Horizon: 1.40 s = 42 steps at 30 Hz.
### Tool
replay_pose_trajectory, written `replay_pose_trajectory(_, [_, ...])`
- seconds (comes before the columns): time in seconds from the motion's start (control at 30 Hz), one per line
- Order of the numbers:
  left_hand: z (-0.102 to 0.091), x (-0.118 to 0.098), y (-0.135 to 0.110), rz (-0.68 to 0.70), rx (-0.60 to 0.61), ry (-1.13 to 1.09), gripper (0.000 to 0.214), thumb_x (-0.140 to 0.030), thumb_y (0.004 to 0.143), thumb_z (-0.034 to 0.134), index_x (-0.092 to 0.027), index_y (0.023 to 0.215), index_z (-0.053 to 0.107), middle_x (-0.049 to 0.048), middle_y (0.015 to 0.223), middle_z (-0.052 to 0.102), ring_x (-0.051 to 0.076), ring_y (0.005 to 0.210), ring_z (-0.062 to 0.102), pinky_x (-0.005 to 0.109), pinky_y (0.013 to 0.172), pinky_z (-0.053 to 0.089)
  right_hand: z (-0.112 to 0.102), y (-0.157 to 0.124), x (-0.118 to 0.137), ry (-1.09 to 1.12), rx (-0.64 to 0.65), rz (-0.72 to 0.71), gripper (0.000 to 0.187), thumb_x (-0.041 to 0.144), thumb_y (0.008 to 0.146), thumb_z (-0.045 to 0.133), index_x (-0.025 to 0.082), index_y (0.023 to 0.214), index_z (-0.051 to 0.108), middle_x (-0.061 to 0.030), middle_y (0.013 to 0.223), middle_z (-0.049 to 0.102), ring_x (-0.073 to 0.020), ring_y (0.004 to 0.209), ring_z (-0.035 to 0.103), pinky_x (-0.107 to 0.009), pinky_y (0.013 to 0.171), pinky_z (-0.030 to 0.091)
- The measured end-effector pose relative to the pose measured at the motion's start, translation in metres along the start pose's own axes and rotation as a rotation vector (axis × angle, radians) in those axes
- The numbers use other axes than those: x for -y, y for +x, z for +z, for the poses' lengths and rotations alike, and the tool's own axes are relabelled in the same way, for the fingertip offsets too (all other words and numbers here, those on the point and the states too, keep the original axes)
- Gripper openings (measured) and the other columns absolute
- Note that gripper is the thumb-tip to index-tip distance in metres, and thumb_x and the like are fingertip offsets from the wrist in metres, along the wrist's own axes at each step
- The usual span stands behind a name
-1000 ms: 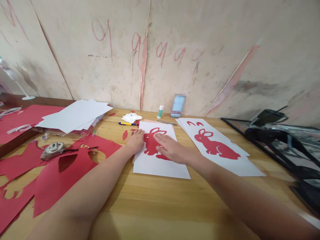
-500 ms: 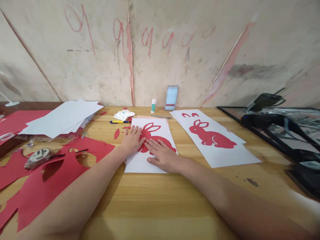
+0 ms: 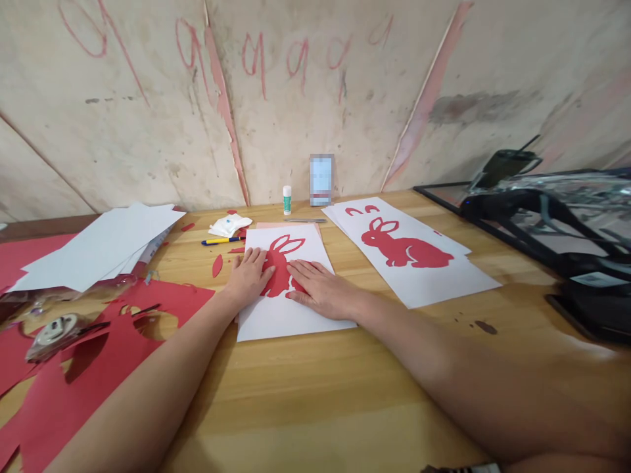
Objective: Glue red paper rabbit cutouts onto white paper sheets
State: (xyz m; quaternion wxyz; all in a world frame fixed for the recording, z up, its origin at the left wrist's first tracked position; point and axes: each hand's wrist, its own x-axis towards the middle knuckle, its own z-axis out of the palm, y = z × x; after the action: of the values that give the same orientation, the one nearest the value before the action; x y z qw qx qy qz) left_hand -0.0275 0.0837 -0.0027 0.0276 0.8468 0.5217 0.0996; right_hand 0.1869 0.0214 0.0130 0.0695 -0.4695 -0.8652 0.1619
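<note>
Red rabbit cutout (image 3: 280,257) on white sheet (image 3: 276,322) lies under left hand (image 3: 248,276) and right hand (image 3: 320,292), both flat, gripping nothing; sliding risks creases.

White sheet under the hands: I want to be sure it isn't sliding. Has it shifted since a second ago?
No. The white sheet keeps its far-left corner just right of the pen, as before.

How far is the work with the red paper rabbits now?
Done: one red rabbit lies flat on the right sheet. In hand: left hand and right hand press flat on a second rabbit on the middle sheet. Possibly left: blank white sheets wait, stacked at the left.
</note>
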Motion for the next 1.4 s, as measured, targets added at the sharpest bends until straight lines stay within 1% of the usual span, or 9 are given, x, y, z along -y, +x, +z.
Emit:
replay_pose_trajectory(0.23, [-0.001,0.0,0.0,-0.025,0.024,0.003,0.043,-0.038,0.1,0.037,-0.017,0.138,0.044,0.0148,0.151,0.041,0.033,0.144,0.029,0.056,0.112,0.024,-0.004,-0.002,-0.012,-0.032,0.004,0.064,0.088,0.071,0.093,0.016,0.01,0.156,0.019,-0.014,0.162,0.016,-0.026,0.15,0.012,-0.046,0.122,0.012])
replay_pose_trajectory(0.43, [-0.001,0.001,0.001,-0.024,0.021,-0.003,0.043,-0.039,0.1,0.036,-0.018,0.137,0.045,0.0141,0.15,0.043,0.033,0.143,0.03,0.054,0.111,0.026,-0.012,-0.008,-0.027,-0.095,-0.018,0.22,0.089,0.071,0.092,0.017,0.011,0.157,0.017,-0.0129,0.163,0.013,-0.0296,0.15,0.007,-0.05,0.122,0.008])
replay_pose_trajectory(0.57, [0.001,0.001,0.001,-0.015,0.004,0.009,0.043,-0.039,0.1,0.035,-0.017,0.136,0.045,0.0148,0.149,0.044,0.033,0.141,0.033,0.054,0.109,0.028,-0.016,-0.013,-0.019,-0.065,-0.04,0.125,0.087,0.073,0.091,0.016,0.016,0.158,0.013,-0.0093,0.164,0.011,-0.0294,0.15,0.008,-0.051,0.122,0.009])
replay_pose_trajectory(0.73, [0.001,0.0,0.0,-0.036,0.006,0.016,0.045,-0.039,0.1,0.034,-0.017,0.138,0.044,0.0149,0.151,0.042,0.032,0.142,0.031,0.054,0.111,0.025,-0.004,-0.012,-0.001,-0.073,0.058,0.06,0.094,0.074,0.091,0.019,0.006,0.156,0.015,-0.0158,0.163,0.01,-0.0293,0.15,0.009,-0.049,0.122,0.011])
replay_pose_trajectory(0.83, [-0.001,-0.001,0.0,-0.061,0.053,0.004,0.047,-0.039,0.1,0.034,-0.016,0.141,0.041,0.014,0.155,0.037,0.031,0.145,0.026,0.053,0.114,0.022,0.001,-0.01,0.001,-0.088,0.059,0.066,0.095,0.075,0.09,0.019,0.006,0.156,0.015,-0.0166,0.162,0.009,-0.0297,0.15,0.009,-0.05,0.121,0.013])
replay_pose_trajectory(0.93, [-0.002,-0.002,0.0,-0.081,0.077,-0.012,0.049,-0.04,0.1,0.034,-0.016,0.143,0.039,0.0139,0.156,0.035,0.03,0.146,0.025,0.053,0.115,0.019,0.001,-0.009,-0.002,-0.102,0.063,0.095,0.097,0.077,0.088,0.019,0.007,0.156,0.015,-0.0167,0.162,0.01,-0.0303,0.15,0.01,-0.05,0.121,0.013])
replay_pose_trajectory(1.07, [-0.002,-0.001,-0.001,-0.083,0.064,-0.006,0.05,-0.041,0.1,0.034,-0.017,0.144,0.039,0.0139,0.156,0.034,0.03,0.146,0.025,0.052,0.116,0.019,0.0,-0.008,-0.01,-0.117,0.05,0.134,0.099,0.077,0.088,0.016,0.005,0.156,0.011,-0.0173,0.162,0.009,-0.0293,0.15,0.007,-0.049,0.122,0.01])
replay_pose_trajectory(1.2, [-0.003,-0.001,-0.001,-0.092,0.086,0.017,0.052,-0.042,0.101,0.032,-0.016,0.145,0.039,0.0135,0.157,0.033,0.03,0.147,0.024,0.05,0.116,0.02,0.0,-0.006,-0.018,-0.123,0.032,0.171,0.099,0.078,0.088,0.015,0.006,0.156,0.014,-0.0178,0.162,0.009,-0.03,0.15,0.007,-0.05,0.121,0.011])
replay_pose_trajectory(1.4, [-0.005,-0.003,0.0,-0.106,0.118,0.035,0.055,-0.041,0.101,0.031,-0.012,0.148,0.036,0.0138,0.158,0.03,0.029,0.148,0.022,0.05,0.117,0.017,-0.001,-0.004,-0.031,-0.124,-0.002,0.24,0.093,0.074,0.09,0.017,0.009,0.157,0.014,-0.015,0.163,0.011,-0.0297,0.15,0.007,-0.05,0.121,0.013])
